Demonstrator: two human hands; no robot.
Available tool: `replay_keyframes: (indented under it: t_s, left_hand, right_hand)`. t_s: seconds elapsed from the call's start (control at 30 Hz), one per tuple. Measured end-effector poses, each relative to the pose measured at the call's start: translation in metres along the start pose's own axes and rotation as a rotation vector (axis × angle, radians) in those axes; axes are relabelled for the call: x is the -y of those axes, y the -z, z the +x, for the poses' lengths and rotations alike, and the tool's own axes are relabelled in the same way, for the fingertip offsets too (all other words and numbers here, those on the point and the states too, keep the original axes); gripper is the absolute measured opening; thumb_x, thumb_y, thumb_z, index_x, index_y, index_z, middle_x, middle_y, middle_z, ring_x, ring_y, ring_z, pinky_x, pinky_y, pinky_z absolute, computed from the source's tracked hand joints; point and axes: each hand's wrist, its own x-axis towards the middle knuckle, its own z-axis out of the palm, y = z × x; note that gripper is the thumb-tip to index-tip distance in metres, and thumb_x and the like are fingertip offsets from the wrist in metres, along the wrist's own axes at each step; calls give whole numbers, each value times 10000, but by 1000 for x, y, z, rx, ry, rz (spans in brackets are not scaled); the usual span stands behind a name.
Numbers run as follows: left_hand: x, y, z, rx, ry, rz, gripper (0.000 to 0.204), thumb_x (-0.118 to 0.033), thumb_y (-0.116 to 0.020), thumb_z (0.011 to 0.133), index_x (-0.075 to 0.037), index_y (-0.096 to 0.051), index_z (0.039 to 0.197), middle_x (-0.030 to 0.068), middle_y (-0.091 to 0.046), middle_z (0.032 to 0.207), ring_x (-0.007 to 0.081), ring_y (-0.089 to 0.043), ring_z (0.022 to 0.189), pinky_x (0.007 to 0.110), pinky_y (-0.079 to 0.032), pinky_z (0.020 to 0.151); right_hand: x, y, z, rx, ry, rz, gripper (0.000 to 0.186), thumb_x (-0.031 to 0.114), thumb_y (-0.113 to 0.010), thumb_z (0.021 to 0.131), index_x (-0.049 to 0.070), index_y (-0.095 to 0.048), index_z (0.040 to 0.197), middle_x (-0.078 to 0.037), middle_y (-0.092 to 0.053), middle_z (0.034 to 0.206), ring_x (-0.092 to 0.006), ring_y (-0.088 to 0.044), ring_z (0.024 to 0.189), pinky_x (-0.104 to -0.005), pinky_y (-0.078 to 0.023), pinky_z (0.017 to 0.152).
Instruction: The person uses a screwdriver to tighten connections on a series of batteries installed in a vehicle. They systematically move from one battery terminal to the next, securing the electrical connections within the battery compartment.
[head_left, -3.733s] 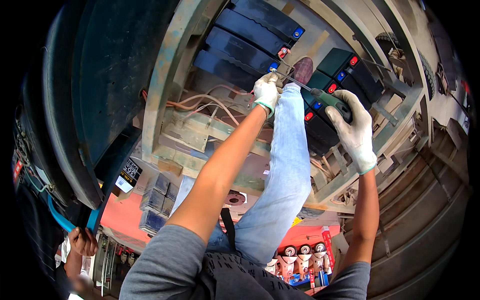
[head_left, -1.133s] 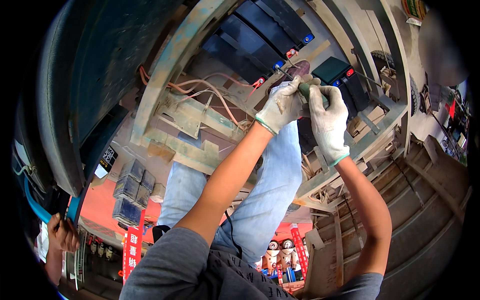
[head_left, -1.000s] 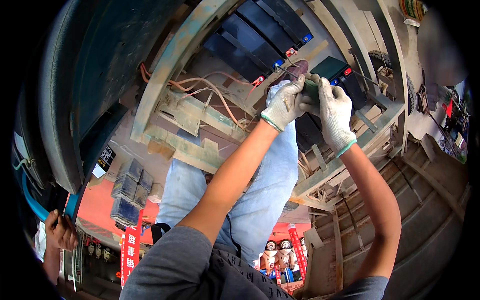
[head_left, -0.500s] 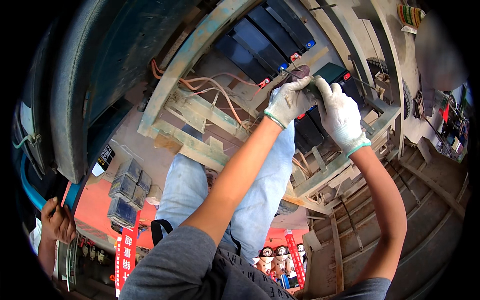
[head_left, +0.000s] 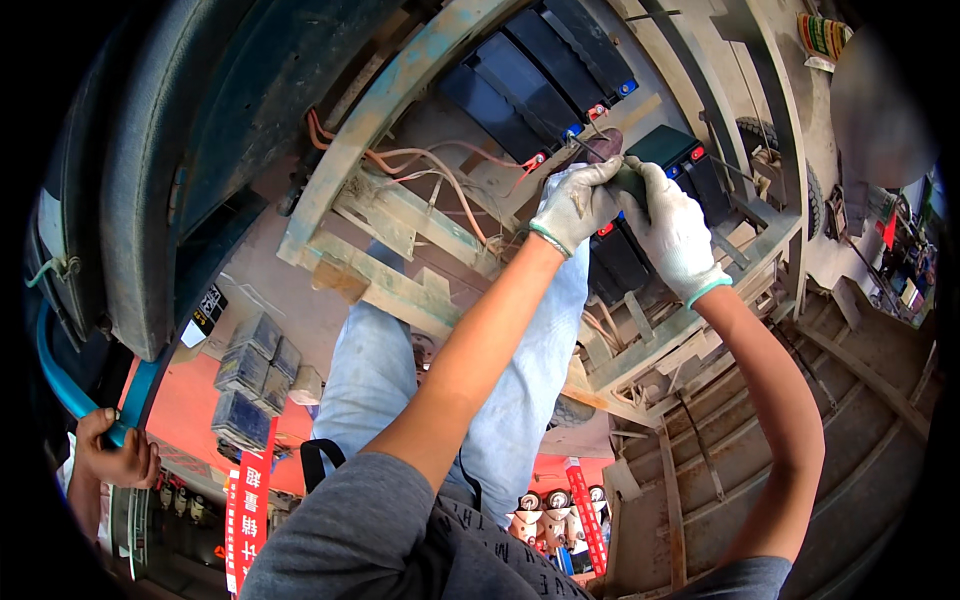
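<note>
My left hand (head_left: 576, 208), in a white knit glove with a green cuff, is closed in a pinch over the open metal frame. Close on its right, my right hand (head_left: 672, 228), gloved the same way, has its fingers bent inward against a small dark piece (head_left: 629, 184). I cannot make out what that piece is. Just beyond my fingers shows the brownish tip of a shoe (head_left: 606, 144). Dark batteries (head_left: 522, 78) with red and blue terminals lie past the left hand. Another battery (head_left: 690, 170) sits beside my right fingers.
Orange cables (head_left: 440, 170) run across the worn metal frame (head_left: 390, 285). A padded dark seat (head_left: 160, 200) is raised at left. Another person's hand (head_left: 120, 455) grips a teal bar (head_left: 65, 370). Grey blocks (head_left: 250, 370) are stacked at lower left; a ribbed metal bed (head_left: 760, 460) lies at right.
My right hand has shifted slightly left and its fingers have bent more. The left hand stays nearly in place. At the far left, the other person's hand has moved a little down and right.
</note>
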Motion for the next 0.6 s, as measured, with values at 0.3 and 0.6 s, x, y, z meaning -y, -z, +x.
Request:
replay_keyframes:
  t_s: [0.3, 0.6]
  left_hand:
    - [8, -32, 4, -251, 23, 441, 198, -206, -640, 866, -14, -636, 912, 71, -637, 903, 176, -608, 852, 363, -499, 801]
    - [9, -22, 6, -13, 29, 219, 145, -151, -569, 911, -17, -621, 933, 73, -633, 904, 176, -611, 814, 296, -506, 762]
  right_hand:
    - [-31, 3, 0, 102, -294, -152, 350, 346, -537, 900, 6, -542, 983, -141, -595, 688, -245, -612, 545, -326, -506, 480]
    - [-26, 15, 17, 407, -1012, 991, 332, 274, -597, 855, -9, -544, 1021, -165, -626, 825, -320, -583, 563, -391, -473, 506]
